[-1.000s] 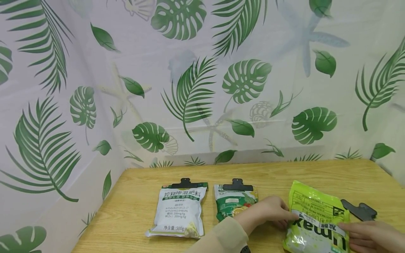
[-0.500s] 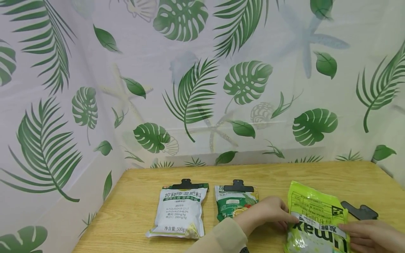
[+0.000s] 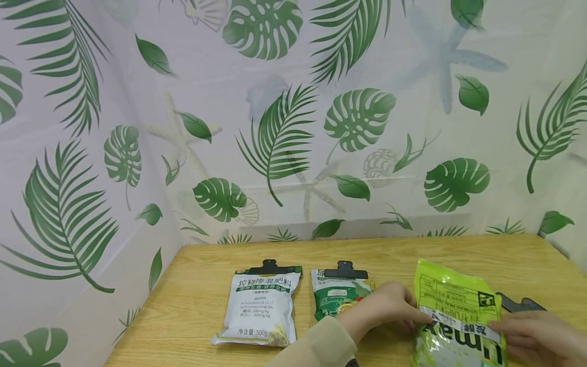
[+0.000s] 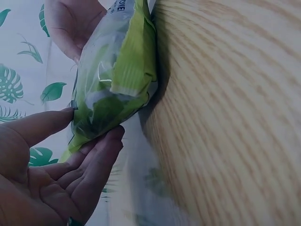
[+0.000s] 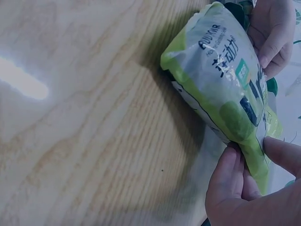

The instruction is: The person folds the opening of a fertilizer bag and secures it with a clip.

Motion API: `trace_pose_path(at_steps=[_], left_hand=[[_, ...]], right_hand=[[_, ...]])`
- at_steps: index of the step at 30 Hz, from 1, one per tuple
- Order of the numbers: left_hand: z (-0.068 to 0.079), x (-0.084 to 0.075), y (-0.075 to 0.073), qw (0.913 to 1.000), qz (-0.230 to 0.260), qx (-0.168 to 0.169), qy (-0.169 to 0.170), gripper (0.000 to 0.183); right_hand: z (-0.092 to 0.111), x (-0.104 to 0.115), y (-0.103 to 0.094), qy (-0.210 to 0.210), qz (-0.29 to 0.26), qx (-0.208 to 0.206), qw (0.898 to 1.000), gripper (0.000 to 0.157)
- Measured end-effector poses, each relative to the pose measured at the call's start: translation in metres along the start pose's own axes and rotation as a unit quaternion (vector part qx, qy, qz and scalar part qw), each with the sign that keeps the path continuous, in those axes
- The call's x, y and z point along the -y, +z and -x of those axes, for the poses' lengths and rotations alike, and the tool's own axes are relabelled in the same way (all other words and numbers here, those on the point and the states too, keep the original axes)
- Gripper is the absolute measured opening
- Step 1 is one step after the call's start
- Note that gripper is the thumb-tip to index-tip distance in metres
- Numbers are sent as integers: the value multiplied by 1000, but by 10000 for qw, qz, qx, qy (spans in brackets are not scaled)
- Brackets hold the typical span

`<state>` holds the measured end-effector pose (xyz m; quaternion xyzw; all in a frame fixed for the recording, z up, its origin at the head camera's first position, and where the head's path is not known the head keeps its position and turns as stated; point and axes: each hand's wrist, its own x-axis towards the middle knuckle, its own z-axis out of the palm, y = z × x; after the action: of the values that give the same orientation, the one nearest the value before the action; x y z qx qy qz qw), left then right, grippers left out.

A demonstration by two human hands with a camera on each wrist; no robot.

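This is looking like a small indoor booth or screened corner; whether it is standing in a home or a workplace, the views are leaving unclear. A sheet (image 3: pixel 215 158) printed with green leaves (image 3: pixel 451 183) and starfish (image 3: pixel 445 53) is lining the far, left and right sides, enclosing a wood-grain table (image 3: pixel 390 252), where a light streak (image 5: pixel 21 80) is gleaming.

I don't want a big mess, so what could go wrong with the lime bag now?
The lime bag might slip, because the left hand and right hand hold it only at its sides. I can't tell whether it's open; if so, stuff could spill. The right hand might also bump the black clip close by.
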<state>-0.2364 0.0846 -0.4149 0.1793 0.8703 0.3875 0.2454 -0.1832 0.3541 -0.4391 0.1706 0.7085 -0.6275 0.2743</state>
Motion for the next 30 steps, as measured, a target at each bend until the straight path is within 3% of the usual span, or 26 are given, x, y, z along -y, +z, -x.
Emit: trace_pose_path(at_steps=[3, 5, 10, 12, 16, 21, 26, 30], left_hand=[[0, 1, 0, 9997, 217, -59, 43, 26], [1, 1, -1, 9991, 408, -102, 32, 24], [3, -1, -3, 9981, 529, -301, 19, 21], [2, -1, -4, 9975, 600, -362, 10, 20], [1, 1, -4, 9952, 909, -372, -12, 16], [1, 1, -5, 9959, 783, -444, -10, 15], [1, 0, -7, 9973, 491, -538, 77, 17], [2, -1, -9, 9969, 388, -650, 206, 19]], right_hand=[[0, 3, 0, -106, -309, -14, 9995, 56], [1, 5, 0, -144, -299, -70, 9994, 51], [3, 14, 1, -67, 403, -164, 9990, 85], [4, 17, 1, -97, 557, -199, 9982, 91], [5, 21, 4, -245, 445, -328, 9982, 86], [8, 25, 6, -372, 451, -441, 9973, 69], [13, 32, 9, -459, 668, -431, 9958, 80], [14, 34, 9, -525, 715, -433, 9951, 79]])
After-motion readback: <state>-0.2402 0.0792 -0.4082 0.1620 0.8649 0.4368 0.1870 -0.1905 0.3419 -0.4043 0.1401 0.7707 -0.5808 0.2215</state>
